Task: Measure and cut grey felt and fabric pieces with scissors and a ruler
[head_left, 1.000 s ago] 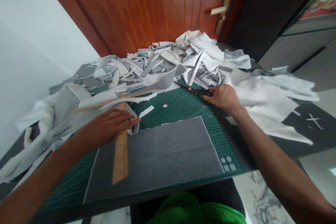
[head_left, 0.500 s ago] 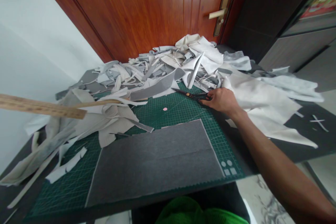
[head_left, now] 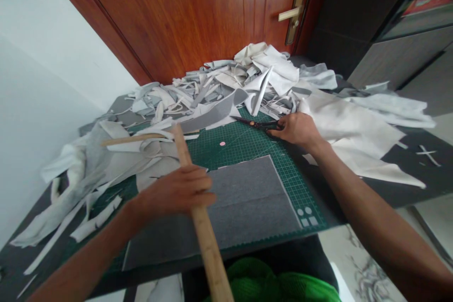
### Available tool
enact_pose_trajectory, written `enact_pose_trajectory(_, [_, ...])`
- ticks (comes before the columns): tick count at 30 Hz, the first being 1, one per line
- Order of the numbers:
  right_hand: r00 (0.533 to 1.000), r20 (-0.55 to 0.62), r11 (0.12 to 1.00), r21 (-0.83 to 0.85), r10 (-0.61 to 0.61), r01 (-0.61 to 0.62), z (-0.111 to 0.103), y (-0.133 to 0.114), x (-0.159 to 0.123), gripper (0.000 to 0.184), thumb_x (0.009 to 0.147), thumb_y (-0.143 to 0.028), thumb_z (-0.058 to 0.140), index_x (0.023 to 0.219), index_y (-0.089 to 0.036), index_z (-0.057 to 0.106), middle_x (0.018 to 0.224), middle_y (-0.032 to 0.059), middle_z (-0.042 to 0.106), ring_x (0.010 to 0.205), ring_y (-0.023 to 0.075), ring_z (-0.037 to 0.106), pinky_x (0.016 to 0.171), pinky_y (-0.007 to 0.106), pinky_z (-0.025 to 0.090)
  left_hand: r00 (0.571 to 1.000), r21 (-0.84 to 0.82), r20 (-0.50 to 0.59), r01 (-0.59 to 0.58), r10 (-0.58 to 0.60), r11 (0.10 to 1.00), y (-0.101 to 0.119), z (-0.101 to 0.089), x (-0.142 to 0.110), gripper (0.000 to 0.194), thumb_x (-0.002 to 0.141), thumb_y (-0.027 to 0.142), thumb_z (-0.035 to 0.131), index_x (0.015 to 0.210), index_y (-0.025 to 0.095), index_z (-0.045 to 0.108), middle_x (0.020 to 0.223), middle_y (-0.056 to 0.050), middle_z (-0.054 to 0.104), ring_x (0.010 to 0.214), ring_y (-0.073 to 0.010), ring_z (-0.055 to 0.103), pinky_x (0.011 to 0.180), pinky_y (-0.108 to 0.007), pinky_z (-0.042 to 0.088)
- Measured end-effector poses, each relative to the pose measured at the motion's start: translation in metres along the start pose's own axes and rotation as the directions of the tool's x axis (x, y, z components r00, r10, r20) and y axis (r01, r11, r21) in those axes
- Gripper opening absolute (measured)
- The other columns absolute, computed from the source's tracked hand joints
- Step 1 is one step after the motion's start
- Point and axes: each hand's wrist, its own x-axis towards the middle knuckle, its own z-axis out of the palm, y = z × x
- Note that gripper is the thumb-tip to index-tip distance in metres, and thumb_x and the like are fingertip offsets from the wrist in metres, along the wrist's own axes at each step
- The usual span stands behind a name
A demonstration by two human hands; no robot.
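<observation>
My left hand (head_left: 179, 191) is wrapped round a wooden ruler (head_left: 209, 245), which slants from the mat's middle down past the near table edge. Beneath it lies a flat grey fabric sheet (head_left: 253, 198) on the green cutting mat (head_left: 247, 144); my forearm and the ruler cover part of the sheet. At the mat's far right, my right hand (head_left: 299, 130) grips the handles of black scissors (head_left: 253, 123), whose blades point left and rest low over the mat. A small pink dot (head_left: 222, 143) shows between scissors and sheet.
Fabric scraps (head_left: 212, 82) are heaped along the table's back, against the wooden door (head_left: 177, 14). More strips (head_left: 95, 219) lie on the left. A large white fabric piece (head_left: 350, 118) spreads to the right. Another thin wooden stick (head_left: 130, 139) lies among the left scraps.
My left hand has come into view with the ruler, which swung from the left edge to a steep slant over the grey sheet. My right hand stays on the scissors.
</observation>
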Motion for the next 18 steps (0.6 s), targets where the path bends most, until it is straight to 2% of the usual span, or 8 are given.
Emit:
enact_pose_trajectory(3, [1.000, -0.003, 1.000, 0.007, -0.004, 0.004, 0.004, 0.000, 0.000, 0.044, 0.083, -0.063, 0.068, 0.084, -0.021, 0.079, 0.081, 0.0089, 0.078, 0.074, 0.0249, 0.068, 0.064, 0.034, 0.041, 0.996, -0.049, 0.039, -0.078, 0.079, 0.996, 0.011, 0.028, 0.057, 0.039, 0.089, 0.051, 0.078, 0.115, 0.024, 0.071, 0.122, -0.010, 0.065, 0.122, -0.0281, 0.054, 0.104, -0.038, 0.049])
enact_pose_trajectory(6, [1.000, 0.007, 1.000, 0.016, -0.004, 0.004, 0.005, 0.000, 0.001, 0.044, 0.083, -0.062, 0.068, 0.085, -0.020, 0.080, 0.080, 0.0088, 0.078, 0.074, 0.0248, 0.068, 0.066, 0.034, 0.042, 0.971, -0.095, 0.094, -0.209, 0.218, 0.973, 0.016, 0.047, 0.085, 0.030, 0.090, 0.041, 0.080, 0.111, 0.023, 0.070, 0.117, -0.010, 0.066, 0.122, -0.0275, 0.054, 0.105, -0.037, 0.048])
enact_pose_trajectory(8, [1.000, 0.007, 1.000, 0.025, -0.005, 0.005, 0.004, 0.000, 0.001, 0.043, 0.084, -0.061, 0.068, 0.085, -0.020, 0.080, 0.080, 0.0085, 0.078, 0.074, 0.0243, 0.068, 0.067, 0.034, 0.043, 0.954, -0.128, 0.126, -0.258, 0.273, 0.958, 0.013, 0.053, 0.088, 0.025, 0.092, 0.034, 0.078, 0.112, 0.022, 0.069, 0.119, -0.010, 0.066, 0.124, -0.0273, 0.054, 0.108, -0.037, 0.047])
enact_pose_trajectory(11, [1.000, 0.008, 1.000, 0.018, -0.011, 0.011, 0.002, 0.000, 0.001, 0.041, 0.084, -0.059, 0.069, 0.085, -0.019, 0.080, 0.081, 0.0091, 0.077, 0.075, 0.0242, 0.068, 0.069, 0.035, 0.044, 0.953, -0.189, 0.140, -0.243, 0.271, 0.952, 0.010, 0.054, 0.081, 0.011, 0.101, 0.023, 0.065, 0.111, 0.022, 0.069, 0.116, -0.007, 0.066, 0.119, -0.0228, 0.057, 0.109, -0.034, 0.045])
enact_pose_trajectory(14, [1.000, 0.006, 1.000, 0.003, -0.013, 0.013, 0.001, 0.000, 0.001, 0.042, 0.083, -0.059, 0.068, 0.084, -0.019, 0.079, 0.078, 0.0092, 0.075, 0.075, 0.0249, 0.067, 0.069, 0.036, 0.044, 0.951, -0.217, 0.144, -0.240, 0.274, 0.946, 0.013, 0.042, 0.073, 0.024, 0.106, 0.012, 0.048, 0.107, 0.024, 0.069, 0.103, -0.004, 0.066, 0.102, -0.0182, 0.061, 0.097, -0.029, 0.046])
enact_pose_trajectory(16, [1.000, 0.005, 1.000, 0.009, -0.010, 0.010, 0.001, 0.001, 0.001, 0.042, 0.084, -0.060, 0.068, 0.084, -0.020, 0.079, 0.075, 0.0085, 0.074, 0.074, 0.0247, 0.066, 0.069, 0.035, 0.044, 0.954, -0.221, 0.148, -0.224, 0.259, 0.949, 0.018, 0.030, 0.069, 0.030, 0.106, 0.009, 0.040, 0.107, 0.023, 0.067, 0.100, -0.005, 0.066, 0.096, -0.0189, 0.060, 0.091, -0.031, 0.046])
enact_pose_trajectory(18, [1.000, 0.006, 1.000, 0.022, -0.010, 0.010, 0.002, 0.001, 0.000, 0.042, 0.084, -0.060, 0.068, 0.084, -0.020, 0.079, 0.074, 0.0080, 0.073, 0.073, 0.0239, 0.066, 0.068, 0.035, 0.043, 0.958, -0.234, 0.147, -0.207, 0.245, 0.950, 0.022, 0.019, 0.067, 0.027, 0.104, 0.011, 0.036, 0.103, 0.021, 0.062, 0.094, -0.006, 0.065, 0.090, -0.0211, 0.059, 0.090, -0.035, 0.045])
